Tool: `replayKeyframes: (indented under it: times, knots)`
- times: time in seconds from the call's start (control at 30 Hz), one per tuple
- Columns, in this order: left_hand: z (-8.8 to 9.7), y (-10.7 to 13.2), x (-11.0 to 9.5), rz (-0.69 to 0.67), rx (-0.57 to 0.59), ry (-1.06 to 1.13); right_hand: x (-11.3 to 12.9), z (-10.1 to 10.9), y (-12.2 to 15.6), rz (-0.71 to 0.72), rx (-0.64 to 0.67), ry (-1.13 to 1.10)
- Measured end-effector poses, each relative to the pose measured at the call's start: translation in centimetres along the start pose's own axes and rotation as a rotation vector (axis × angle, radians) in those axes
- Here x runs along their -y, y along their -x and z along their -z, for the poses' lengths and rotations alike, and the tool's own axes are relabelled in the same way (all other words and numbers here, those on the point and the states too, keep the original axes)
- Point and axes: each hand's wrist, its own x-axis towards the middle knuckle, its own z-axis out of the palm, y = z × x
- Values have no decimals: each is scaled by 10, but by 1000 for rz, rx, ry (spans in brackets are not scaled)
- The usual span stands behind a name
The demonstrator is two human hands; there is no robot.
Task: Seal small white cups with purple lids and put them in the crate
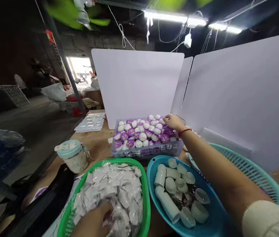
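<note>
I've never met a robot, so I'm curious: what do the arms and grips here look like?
They're a person's: the left grip and right grip show no gloves. The right arm wears a thin red band and, higher up, a whitish sleeve. The left is blurred, with no sleeve visible.

open air over purple crate's [151, 150] left, white panel [139, 85] blocking behind

Green oval plastic basket [146, 197], pretty shiny. Small white packets [123, 189]: crinkly glossy film. Blue rounded plastic basin [213, 214], smooth. Brown tabletop [100, 141] looks like matt wood.
</note>
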Motion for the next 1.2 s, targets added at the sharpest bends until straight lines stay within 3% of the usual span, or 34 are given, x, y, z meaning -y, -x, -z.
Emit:
replayKeyframes:
  times: [0.23,0.37,0.43,0.53,0.6,0.67,0.8,0.93,1.03,1.1,1.2]
  knots:
    - [-5,-3,-3,-29,83,12,-22,6,21,114,-48,-30]
    - [-3,-1,-9,-37,149,31,-34,20,71,168,-150,-101]
    - [0,-1,-14,-23,165,-17,-39,22,110,305,-152,-157]
    - [4,0,-20,-32,146,-116,-44,15,172,616,104,-90]
    - [6,1,-21,-42,122,-136,-45,3,205,709,334,119]
    - [6,3,-19,-42,91,-97,-43,-8,225,693,421,330]
    - [6,3,-15,-23,10,9,-35,-17,234,636,411,494]
    - [4,4,-12,-4,-71,51,-24,-2,244,628,395,467]
    - [-1,9,-12,-22,-132,10,-20,16,267,622,524,343]
    - [-6,16,-20,-81,-217,-29,-21,23,282,624,659,304]
    - [-18,29,-52,-229,-271,45,-27,21,294,581,769,304]
